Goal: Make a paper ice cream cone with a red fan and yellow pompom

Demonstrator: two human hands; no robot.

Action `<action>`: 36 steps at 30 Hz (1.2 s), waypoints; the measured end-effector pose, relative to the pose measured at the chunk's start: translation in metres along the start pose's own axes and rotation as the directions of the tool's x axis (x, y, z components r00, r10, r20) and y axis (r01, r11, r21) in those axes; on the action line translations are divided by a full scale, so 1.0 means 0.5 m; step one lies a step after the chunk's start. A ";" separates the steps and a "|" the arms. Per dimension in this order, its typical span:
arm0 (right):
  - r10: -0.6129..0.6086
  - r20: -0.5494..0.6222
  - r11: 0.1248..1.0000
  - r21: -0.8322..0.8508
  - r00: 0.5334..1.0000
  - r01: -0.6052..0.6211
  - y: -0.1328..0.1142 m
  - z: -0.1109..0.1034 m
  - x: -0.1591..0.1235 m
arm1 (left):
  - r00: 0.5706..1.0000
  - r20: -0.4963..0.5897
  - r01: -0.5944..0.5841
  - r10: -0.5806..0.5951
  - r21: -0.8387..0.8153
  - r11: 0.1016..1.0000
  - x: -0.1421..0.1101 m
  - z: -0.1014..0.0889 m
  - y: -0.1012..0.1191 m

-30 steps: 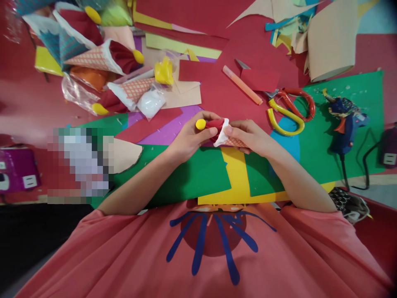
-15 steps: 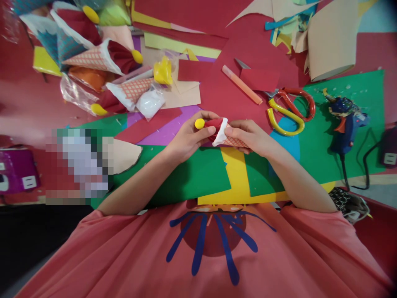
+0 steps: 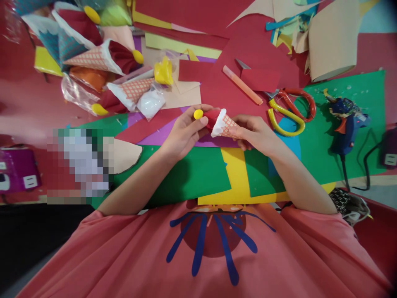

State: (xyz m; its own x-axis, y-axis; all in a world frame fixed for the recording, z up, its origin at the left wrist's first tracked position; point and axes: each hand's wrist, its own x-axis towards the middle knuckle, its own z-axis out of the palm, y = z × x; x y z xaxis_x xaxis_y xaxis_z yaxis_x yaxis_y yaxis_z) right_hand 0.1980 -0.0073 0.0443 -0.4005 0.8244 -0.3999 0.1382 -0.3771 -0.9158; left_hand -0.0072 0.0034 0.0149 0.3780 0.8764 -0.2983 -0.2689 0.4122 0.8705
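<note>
Between my two hands lies a small paper ice cream cone (image 3: 228,125) with an orange-and-white waffle pattern, a white scalloped band round its mouth, a dark red top and a yellow ball at the tip. My left hand (image 3: 183,131) is closed on the red top near the yellow ball (image 3: 198,114). Thumb and fingers of my right hand (image 3: 257,133) grip the patterned cone toward its pointed end. The cone is tilted, its point down to the right. Purple and green sheets lie under my hands.
Scissors (image 3: 287,118) with red and yellow handles and an orange marker (image 3: 242,85) lie beyond my hands. A blue glue gun (image 3: 349,128) rests on the green sheet (image 3: 322,153) at right. Similar finished cones (image 3: 89,57) and bagged clay (image 3: 151,102) sit at back left.
Both hands have lifted the cone slightly away from me and tilted it. My right hand has slid toward the pointed end, so more of the waffle pattern shows.
</note>
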 end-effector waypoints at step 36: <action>0.002 -0.008 0.987 -0.161 1.000 -0.004 0.002 0.004 0.000 | 0.977 0.076 -0.209 0.200 0.143 0.967 0.004 -0.008 -0.023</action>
State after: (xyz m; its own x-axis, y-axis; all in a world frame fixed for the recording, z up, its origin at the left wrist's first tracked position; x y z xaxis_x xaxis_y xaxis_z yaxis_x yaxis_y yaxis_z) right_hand 0.1963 -0.0086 0.0436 -0.3927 0.8269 -0.4025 0.2839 -0.3073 -0.9083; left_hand -0.0070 0.0015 0.0029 0.3832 0.9195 -0.0873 -0.2127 0.1798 0.9604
